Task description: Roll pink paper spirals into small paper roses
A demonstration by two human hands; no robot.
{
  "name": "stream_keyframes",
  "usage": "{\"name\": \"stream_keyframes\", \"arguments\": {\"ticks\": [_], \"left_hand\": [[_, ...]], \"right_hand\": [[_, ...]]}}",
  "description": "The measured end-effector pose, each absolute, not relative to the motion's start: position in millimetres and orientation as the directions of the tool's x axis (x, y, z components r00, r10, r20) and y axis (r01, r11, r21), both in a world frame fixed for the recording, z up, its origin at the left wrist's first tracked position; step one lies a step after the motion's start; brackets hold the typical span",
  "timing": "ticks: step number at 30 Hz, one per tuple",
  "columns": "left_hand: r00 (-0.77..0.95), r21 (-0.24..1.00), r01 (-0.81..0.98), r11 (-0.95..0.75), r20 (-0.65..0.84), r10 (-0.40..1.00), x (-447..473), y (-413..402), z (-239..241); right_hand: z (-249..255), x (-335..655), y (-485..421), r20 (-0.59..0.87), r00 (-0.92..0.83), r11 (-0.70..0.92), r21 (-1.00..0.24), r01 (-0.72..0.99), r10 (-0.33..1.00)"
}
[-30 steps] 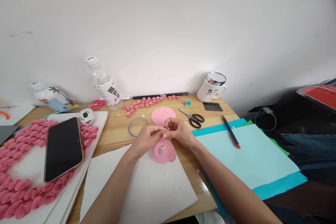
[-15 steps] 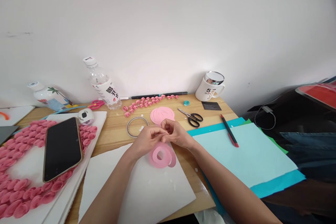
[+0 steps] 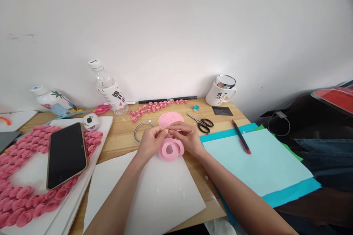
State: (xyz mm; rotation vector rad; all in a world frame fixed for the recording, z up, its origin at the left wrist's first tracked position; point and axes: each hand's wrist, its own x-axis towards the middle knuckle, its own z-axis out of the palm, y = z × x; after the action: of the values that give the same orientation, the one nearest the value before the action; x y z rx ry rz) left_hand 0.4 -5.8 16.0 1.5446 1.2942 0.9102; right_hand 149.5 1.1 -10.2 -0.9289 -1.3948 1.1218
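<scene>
Over the white board [image 3: 154, 194], my left hand [image 3: 152, 140] and my right hand [image 3: 186, 137] meet fingertip to fingertip. Both pinch one end of a pink paper spiral [image 3: 165, 154], whose loose coils hang just below the fingers. The pinched end itself is mostly hidden by the fingertips. Just beyond my hands lies a stack of pink paper discs [image 3: 168, 118]. A roll of tape [image 3: 138, 132] rests beside my left hand, partly covered by it. Black-handled scissors [image 3: 202, 123] lie to the right of the discs.
Small rolled pink paper roses [image 3: 154, 105] line the wall side. At left, a phone [image 3: 67, 156] lies on a board covered with pink roses. A bottle [image 3: 110, 91] and a mug [image 3: 220, 91] stand behind. A pen [image 3: 241, 137] rests on pale blue paper [image 3: 256, 161].
The hanging pink spiral has risen and drawn in closer under my fingers. Both hands have shifted slightly, fingertips still together at the paper's end.
</scene>
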Motion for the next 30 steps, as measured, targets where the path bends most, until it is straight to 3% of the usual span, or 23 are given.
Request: {"name": "stream_keyframes", "arguments": {"ticks": [9,20,30], "left_hand": [[0.250,0.949,0.312,-0.049,-0.032,0.968,1.0,-7.3,18.3],[0.149,0.968,0.252,-0.004,-0.035,0.988,3.0,-5.5,15.2],[0.064,0.986,0.154,0.060,-0.070,0.995,1.5,-4.6,13.6]], "right_hand": [[-11.6,149.1,-0.1,0.147,-0.051,0.146,-0.989,-0.020,0.988],[-12.1,148.7,2.2,0.127,0.013,0.127,-0.976,-0.178,0.992],[-17.2,151.9,8.5,0.101,0.072,0.110,-0.985,-0.134,0.992]]}}
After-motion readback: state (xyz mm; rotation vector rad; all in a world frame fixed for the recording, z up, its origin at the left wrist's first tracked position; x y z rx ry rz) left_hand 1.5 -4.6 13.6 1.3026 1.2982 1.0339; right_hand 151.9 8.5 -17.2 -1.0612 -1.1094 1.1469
